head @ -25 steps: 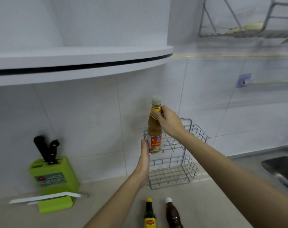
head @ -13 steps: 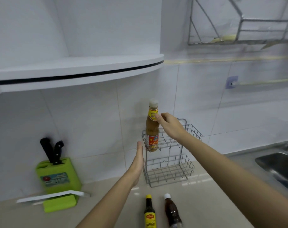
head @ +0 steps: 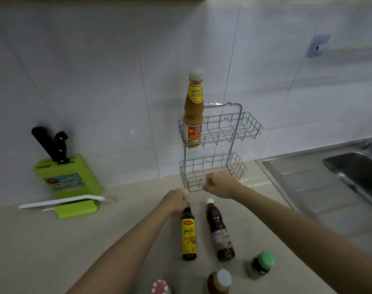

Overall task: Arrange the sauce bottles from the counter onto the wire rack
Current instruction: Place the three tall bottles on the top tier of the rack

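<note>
A two-tier wire rack [head: 229, 132] stands against the tiled wall. A tan sauce bottle [head: 193, 115] with a white cap stands upright in the left end of its top tier. On the counter, my left hand [head: 176, 201] is closed around the neck of a dark bottle with a yellow label [head: 188, 236]. To its right stands a dark brown bottle with a white cap [head: 220, 232]. My right hand [head: 220, 185] hovers as a fist just above that bottle's cap, holding nothing, in front of the rack's lower tier.
Nearer me stand a green-lidded jar [head: 260, 264], a white-capped jar [head: 218, 282] and a red-checked lid [head: 161, 287]. A green knife block [head: 66, 183] with black-handled knives sits at the left. A steel sink [head: 350, 177] lies at the right.
My right hand let go of the tan bottle in the top tier and dropped toward the counter. My left hand came down and closed on the yellow-labelled bottle's neck. The camera tilted downward.
</note>
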A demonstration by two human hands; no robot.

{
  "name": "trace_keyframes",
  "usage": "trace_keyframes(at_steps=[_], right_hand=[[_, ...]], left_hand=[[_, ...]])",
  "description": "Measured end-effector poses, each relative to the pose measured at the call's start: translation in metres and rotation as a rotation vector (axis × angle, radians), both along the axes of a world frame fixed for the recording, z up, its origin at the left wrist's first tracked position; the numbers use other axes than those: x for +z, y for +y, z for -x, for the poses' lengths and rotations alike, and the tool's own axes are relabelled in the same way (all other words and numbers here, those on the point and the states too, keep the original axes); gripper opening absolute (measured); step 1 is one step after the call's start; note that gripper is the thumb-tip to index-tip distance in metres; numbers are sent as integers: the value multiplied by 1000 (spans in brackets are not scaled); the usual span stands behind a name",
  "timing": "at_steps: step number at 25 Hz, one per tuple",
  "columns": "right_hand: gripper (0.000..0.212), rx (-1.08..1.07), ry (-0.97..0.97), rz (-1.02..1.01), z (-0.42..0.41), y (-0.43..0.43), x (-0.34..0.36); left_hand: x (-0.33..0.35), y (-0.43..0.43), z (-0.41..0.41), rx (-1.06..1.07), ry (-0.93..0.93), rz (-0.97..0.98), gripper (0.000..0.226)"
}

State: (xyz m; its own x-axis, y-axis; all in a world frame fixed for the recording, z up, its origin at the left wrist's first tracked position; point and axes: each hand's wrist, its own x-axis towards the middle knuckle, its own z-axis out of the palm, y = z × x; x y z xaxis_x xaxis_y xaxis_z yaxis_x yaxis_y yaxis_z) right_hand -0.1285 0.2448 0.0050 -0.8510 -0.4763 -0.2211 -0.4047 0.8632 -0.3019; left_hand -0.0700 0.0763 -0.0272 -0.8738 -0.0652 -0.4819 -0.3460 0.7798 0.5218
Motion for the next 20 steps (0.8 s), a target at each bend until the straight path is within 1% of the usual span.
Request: trace_keyframes(at_steps=[1,3,5,6,7,10,12,14,16,18,20], right_hand=[[27,-10,-50,-64,-1,0,-16],[43,-46,-132,-166,1,2,-45],[58,-116,-171,-205,0,6,-66],[63,-150,-183,-206,-2,7,-75],[64,-174,-195,-196,-2,7,-84],[56,-225,-213,-99,-4,6,-104],[58,-275,-221,-31,-2,5,-109],[60,-301,-249,6,1,4,-113],[58,-315,-300,20,4,5,-117],[52,-319,-338,21,4,6,-118],[47,-336,-372,61,7,8,-115]], left_hand=[[-8,0,-1,-60,-22,50,20],[-23,-2,0,-104,-38,91,16],[-35,-5,2,-107,-36,104,15],[-41,-6,4,-99,-39,110,15],[-48,-8,6,-82,-49,107,16],[-67,-7,8,-8,-83,31,23],[-78,-2,9,48,-72,-35,25],[-84,3,11,100,-42,-79,25],[-86,7,11,161,-59,-139,21],[-83,8,11,217,-100,-215,15],[-77,6,13,222,-78,-254,16]])
